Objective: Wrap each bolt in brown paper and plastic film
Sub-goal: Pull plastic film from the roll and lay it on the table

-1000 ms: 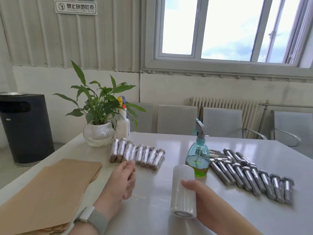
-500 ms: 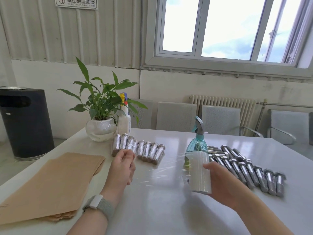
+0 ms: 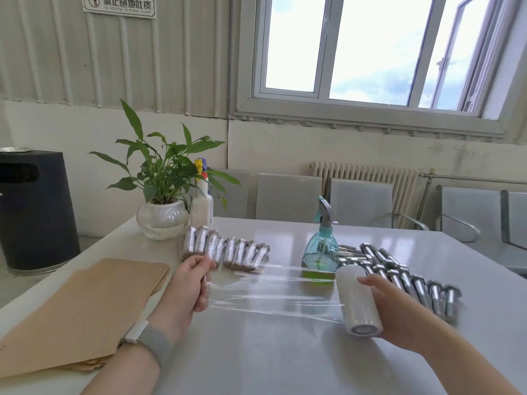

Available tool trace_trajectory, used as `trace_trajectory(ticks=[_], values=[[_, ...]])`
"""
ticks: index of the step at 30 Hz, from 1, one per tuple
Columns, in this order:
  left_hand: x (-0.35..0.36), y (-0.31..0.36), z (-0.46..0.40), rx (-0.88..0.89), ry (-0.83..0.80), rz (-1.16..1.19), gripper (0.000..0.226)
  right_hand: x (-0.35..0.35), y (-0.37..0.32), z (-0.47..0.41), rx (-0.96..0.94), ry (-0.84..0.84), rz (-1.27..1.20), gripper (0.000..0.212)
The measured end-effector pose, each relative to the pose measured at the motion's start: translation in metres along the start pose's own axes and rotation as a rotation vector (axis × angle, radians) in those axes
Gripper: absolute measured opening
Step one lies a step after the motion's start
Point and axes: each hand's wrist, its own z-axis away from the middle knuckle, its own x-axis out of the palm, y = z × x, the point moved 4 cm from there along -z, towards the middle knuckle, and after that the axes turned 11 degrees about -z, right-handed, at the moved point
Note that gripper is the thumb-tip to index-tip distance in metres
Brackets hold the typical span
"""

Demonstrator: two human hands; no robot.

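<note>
Right now the plastic film (image 3: 273, 292) is drawn out in a clear, wrinkled sheet above the near middle of the white table (image 3: 285, 360), taut between two hands. It looks feather-light, clingy and easily torn or bunched, so I would judge it best held by its free edge, spread wide, never grabbed mid-span where it would rope up and stick to itself. The left hand (image 3: 191, 283) does about that: its fingers are curled and pinching the loose end of the sheet. The right hand (image 3: 390, 306) cups the film roll (image 3: 356, 300) from the right side, fingers wrapped behind it; the roll is stiff and smooth, likely to spin or slip unless held by its body as it is now. To the far right lie the bare bolts (image 3: 405, 277) in a row, steel, heavy for their size, hard and prone to rolling, best taken by the shank. Beyond the left hand sits a row of wrapped bolts (image 3: 225, 249), glossy under film. A stack of brown paper (image 3: 85, 309) rests on the near left, soft and creasable. Farther off stand a teal spray bottle (image 3: 320, 246), a potted plant (image 3: 162, 195) and a white spray bottle (image 3: 203, 201) behind it.
</note>
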Motion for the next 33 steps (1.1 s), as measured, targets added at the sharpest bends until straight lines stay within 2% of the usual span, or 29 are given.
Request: trace_trajectory(ticks=[7, 9, 12, 15, 18, 24, 33], values=[[-0.033, -0.010, -0.002, -0.033, 0.110, -0.307, 0.024, -0.008, 0.004, 0.006, 0.027, 0.039, 0.084, 0.085], [-0.041, -0.014, 0.000, 0.006, 0.163, -0.535, 0.024, -0.004, 0.003, 0.010, 0.005, 0.093, 0.185, 0.083], [-0.042, -0.011, 0.006, 0.123, 0.212, -0.960, 0.025, -0.005, -0.002, 0.011, -0.075, 0.257, 0.473, 0.075], [-0.033, -0.013, 0.015, 0.180, 0.204, -1.402, 0.023, -0.018, -0.002, 0.003, -0.053, 0.377, 0.532, 0.076], [-0.023, -0.013, 0.025, 0.259, 0.259, -1.690, 0.024, -0.022, -0.006, 0.000, -0.026, 0.377, 0.735, 0.064], [-0.026, -0.020, 0.027, 0.315, 0.295, -1.774, 0.025, -0.041, -0.013, -0.004, -0.003, 0.483, 1.187, 0.075], [-0.028, -0.027, 0.026, 0.351, 0.314, -1.698, 0.021, -0.048, -0.019, -0.014, -0.004, 0.448, 1.297, 0.051]])
